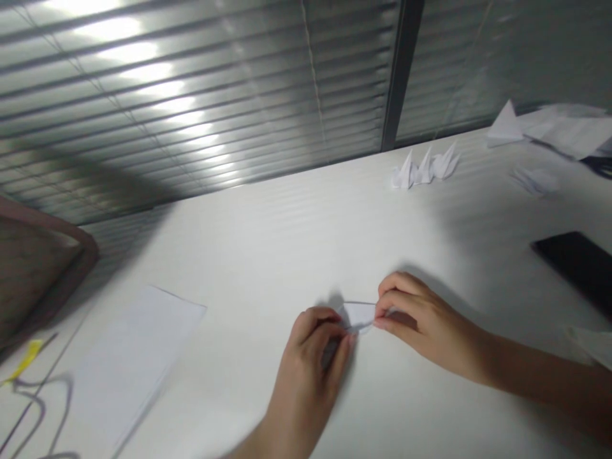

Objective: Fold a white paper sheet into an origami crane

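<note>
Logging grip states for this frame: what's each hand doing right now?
Left hand: closed, pinching a folded white paper.
Right hand: closed, pinching the same paper from the other side.

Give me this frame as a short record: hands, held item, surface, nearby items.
left: left hand, fingers pinching the folded white paper
right: right hand, fingers pinching the paper's other end
surface: white table
nearby: three folded paper figures in a row; white paper sheet; black phone
background: slatted blinds
</note>
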`<move>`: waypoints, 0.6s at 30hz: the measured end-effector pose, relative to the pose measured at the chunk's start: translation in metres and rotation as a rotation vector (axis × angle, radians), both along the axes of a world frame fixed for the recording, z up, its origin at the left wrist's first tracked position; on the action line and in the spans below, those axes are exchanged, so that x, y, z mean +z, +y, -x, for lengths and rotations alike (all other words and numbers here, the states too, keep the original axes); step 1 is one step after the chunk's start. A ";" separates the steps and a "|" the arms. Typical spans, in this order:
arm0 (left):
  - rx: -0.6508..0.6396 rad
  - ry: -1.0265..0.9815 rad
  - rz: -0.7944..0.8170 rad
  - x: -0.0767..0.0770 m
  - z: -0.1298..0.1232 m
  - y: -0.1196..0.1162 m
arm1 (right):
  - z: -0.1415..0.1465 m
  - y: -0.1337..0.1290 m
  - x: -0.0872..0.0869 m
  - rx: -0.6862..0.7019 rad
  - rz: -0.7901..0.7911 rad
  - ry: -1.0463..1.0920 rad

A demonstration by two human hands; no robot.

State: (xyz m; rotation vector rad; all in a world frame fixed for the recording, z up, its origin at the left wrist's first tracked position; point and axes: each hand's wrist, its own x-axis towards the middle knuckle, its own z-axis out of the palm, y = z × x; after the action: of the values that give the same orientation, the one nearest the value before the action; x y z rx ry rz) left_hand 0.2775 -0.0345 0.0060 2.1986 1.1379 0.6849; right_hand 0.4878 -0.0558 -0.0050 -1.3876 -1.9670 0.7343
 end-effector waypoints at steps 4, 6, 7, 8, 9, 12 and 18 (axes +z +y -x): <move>-0.003 0.021 0.022 0.001 -0.001 -0.001 | 0.002 0.001 -0.002 -0.058 0.051 -0.044; -0.007 0.039 0.024 0.002 -0.001 -0.003 | 0.004 0.002 -0.002 -0.071 0.054 -0.062; -0.014 0.045 0.017 0.003 -0.001 -0.004 | 0.004 0.002 -0.003 -0.075 0.055 -0.069; -0.023 0.048 0.009 0.003 -0.001 -0.004 | 0.005 0.002 -0.003 -0.078 0.055 -0.073; -0.034 0.046 -0.002 0.003 0.000 -0.005 | 0.006 0.002 -0.003 -0.081 0.055 -0.074; -0.059 0.028 -0.033 0.002 -0.001 -0.004 | 0.006 0.001 -0.003 -0.085 0.058 -0.079; -0.067 0.096 -0.087 -0.002 -0.004 -0.003 | 0.007 0.000 -0.001 -0.107 0.030 -0.117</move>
State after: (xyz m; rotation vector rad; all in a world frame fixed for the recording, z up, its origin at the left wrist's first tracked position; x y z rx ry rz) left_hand 0.2811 -0.0376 0.0041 2.3543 1.0947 0.6169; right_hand 0.4810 -0.0557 -0.0057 -1.5728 -1.9599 0.6489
